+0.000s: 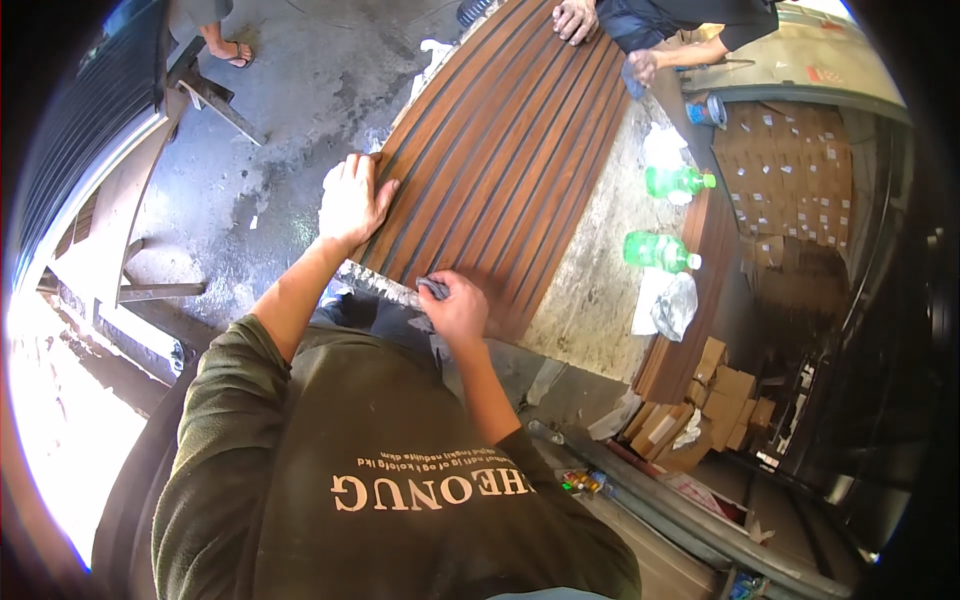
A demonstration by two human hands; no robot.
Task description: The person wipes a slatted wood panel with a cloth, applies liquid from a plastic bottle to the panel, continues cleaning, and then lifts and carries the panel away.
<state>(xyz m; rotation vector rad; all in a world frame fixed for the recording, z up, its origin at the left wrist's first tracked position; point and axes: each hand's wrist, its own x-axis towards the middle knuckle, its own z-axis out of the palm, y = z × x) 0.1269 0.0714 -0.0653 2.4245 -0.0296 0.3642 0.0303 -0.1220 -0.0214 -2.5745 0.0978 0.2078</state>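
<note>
A slatted wood panel, brown with dark grooves between its strips, lies on the worktable. My left hand rests on the panel's left edge, thumb apart from the fingers, with nothing in it. At the panel's near end, my right hand pinches a small dark grey cloth against the corner area. Part of that cloth is hidden by my fingers.
Across the panel, another person's hand touches the far end; their other hand is by a blue-grey rag. Two green bottles and a plastic bag lie on the right. Cardboard boxes stand beyond; a wooden trestle stands left.
</note>
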